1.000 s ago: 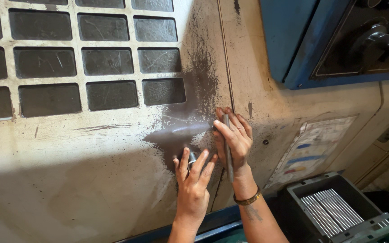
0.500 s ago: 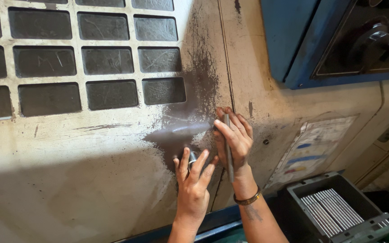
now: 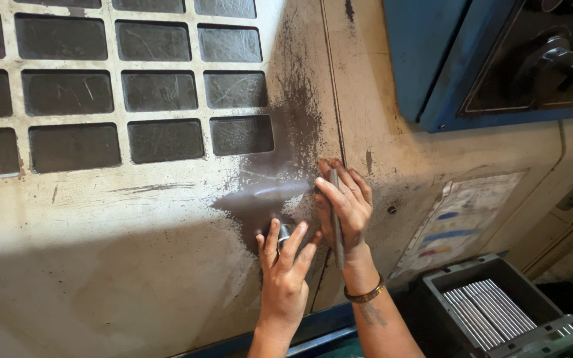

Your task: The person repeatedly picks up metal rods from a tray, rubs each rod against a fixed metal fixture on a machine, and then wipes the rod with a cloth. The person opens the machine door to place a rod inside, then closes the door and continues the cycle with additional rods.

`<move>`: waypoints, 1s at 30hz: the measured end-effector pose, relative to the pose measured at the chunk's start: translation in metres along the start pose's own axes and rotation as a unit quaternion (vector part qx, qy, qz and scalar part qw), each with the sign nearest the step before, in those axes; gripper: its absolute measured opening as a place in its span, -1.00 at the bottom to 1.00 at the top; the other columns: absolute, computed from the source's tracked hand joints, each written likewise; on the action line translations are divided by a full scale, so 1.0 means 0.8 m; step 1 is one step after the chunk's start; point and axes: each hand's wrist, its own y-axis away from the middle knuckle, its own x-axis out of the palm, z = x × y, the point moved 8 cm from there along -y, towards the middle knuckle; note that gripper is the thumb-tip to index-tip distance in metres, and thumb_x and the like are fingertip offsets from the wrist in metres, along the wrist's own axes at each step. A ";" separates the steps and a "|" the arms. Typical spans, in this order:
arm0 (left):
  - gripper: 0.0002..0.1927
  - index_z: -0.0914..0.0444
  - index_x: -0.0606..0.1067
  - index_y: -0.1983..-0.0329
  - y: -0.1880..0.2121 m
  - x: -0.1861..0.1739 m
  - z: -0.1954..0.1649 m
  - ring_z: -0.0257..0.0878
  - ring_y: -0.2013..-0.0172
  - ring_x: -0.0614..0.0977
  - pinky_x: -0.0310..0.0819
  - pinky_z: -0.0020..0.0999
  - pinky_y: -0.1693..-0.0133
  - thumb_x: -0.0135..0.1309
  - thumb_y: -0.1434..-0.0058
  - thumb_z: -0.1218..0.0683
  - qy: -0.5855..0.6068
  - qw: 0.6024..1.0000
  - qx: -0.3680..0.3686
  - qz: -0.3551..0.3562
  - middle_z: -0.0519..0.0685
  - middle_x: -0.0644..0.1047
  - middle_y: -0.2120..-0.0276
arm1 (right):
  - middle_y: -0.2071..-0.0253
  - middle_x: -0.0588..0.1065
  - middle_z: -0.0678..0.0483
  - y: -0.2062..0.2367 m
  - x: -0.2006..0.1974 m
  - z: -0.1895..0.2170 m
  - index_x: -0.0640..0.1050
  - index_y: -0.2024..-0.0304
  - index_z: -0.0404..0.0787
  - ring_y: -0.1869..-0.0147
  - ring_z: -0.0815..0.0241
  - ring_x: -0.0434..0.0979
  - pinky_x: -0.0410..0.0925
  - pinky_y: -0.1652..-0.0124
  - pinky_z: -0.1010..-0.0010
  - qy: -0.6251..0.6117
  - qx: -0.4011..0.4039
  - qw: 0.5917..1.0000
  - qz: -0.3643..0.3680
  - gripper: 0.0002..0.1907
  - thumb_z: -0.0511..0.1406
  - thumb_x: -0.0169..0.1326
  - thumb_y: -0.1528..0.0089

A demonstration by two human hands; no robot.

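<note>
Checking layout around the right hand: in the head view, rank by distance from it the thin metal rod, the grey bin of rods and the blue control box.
From the right hand:
1. Thin metal rod, held in that hand against the panel.
2. Grey bin of rods, lower right.
3. Blue control box, upper right.

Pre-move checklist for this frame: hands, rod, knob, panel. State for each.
1. Right hand grips the rod: ok, the fingers wrap it and it lies along the palm.
2. Left hand on the knob: ok, the fingers close round a small metal piece on the panel.
3. Rod lined up with the panel seam: cannot tell, the hand hides the contact.
4. Hands clear of each other: ok, close but apart.
5. Panel surface clean at the work spot: not ok, a dark smear surrounds both hands.
6. Bin of rods at lower right out of the arms' way: ok.
</note>
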 end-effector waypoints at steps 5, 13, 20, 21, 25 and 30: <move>-0.53 0.14 0.62 -0.01 -0.001 -0.001 0.000 0.12 -0.45 0.16 -0.05 0.39 -0.37 -0.01 -0.11 0.39 0.002 1.000 0.004 -0.006 -0.09 0.40 -0.30 | -0.11 0.60 -0.07 0.000 0.000 0.000 0.55 -0.06 -0.11 -0.32 0.02 0.56 0.26 -0.36 0.22 0.004 -0.001 1.000 -0.002 -0.81 -0.25 0.05 -0.43; -0.54 0.13 0.63 -0.01 0.000 0.000 0.002 0.11 -0.45 0.17 -0.05 0.37 -0.38 -0.02 -0.13 0.39 -0.001 1.000 0.005 -0.009 -0.09 0.40 -0.30 | -0.11 0.60 -0.05 0.004 0.004 -0.004 0.56 -0.06 -0.10 -0.32 0.05 0.56 0.25 -0.36 0.24 0.002 0.000 1.000 -0.004 -0.81 -0.24 0.05 -0.43; -0.55 0.14 0.63 0.00 0.000 0.000 0.003 0.10 -0.45 0.17 -0.05 0.35 -0.38 0.00 -0.13 0.38 0.000 1.000 0.005 -0.010 -0.09 0.41 -0.29 | -0.12 0.60 -0.03 0.007 0.006 -0.005 0.55 -0.06 -0.09 -0.33 0.06 0.55 0.25 -0.37 0.25 0.004 0.003 1.000 -0.002 -0.82 -0.23 0.04 -0.44; -0.56 0.14 0.63 0.02 0.000 0.000 0.003 0.10 -0.45 0.17 -0.05 0.35 -0.39 0.00 -0.13 0.38 0.001 1.000 0.005 -0.011 -0.09 0.41 -0.29 | -0.12 0.60 -0.03 0.007 0.006 -0.006 0.55 -0.06 -0.09 -0.33 0.06 0.55 0.25 -0.36 0.25 0.005 0.003 1.000 0.000 -0.81 -0.23 0.04 -0.44; -0.53 0.13 0.63 0.00 0.001 0.001 0.003 0.10 -0.45 0.17 -0.04 0.35 -0.39 -0.01 -0.12 0.39 -0.002 1.000 0.004 -0.008 -0.09 0.41 -0.29 | -0.12 0.60 -0.03 0.007 0.006 -0.006 0.55 -0.06 -0.09 -0.33 0.06 0.55 0.26 -0.36 0.25 0.005 0.002 1.000 -0.003 -0.81 -0.23 0.04 -0.44; -0.51 0.13 0.64 -0.02 0.000 0.001 0.003 0.10 -0.45 0.18 -0.04 0.35 -0.38 -0.01 -0.11 0.40 -0.001 1.000 0.004 -0.008 -0.09 0.41 -0.29 | -0.12 0.60 -0.03 0.006 0.006 -0.005 0.55 -0.06 -0.09 -0.32 0.06 0.56 0.27 -0.35 0.24 0.006 0.002 1.000 -0.005 -0.81 -0.23 0.04 -0.44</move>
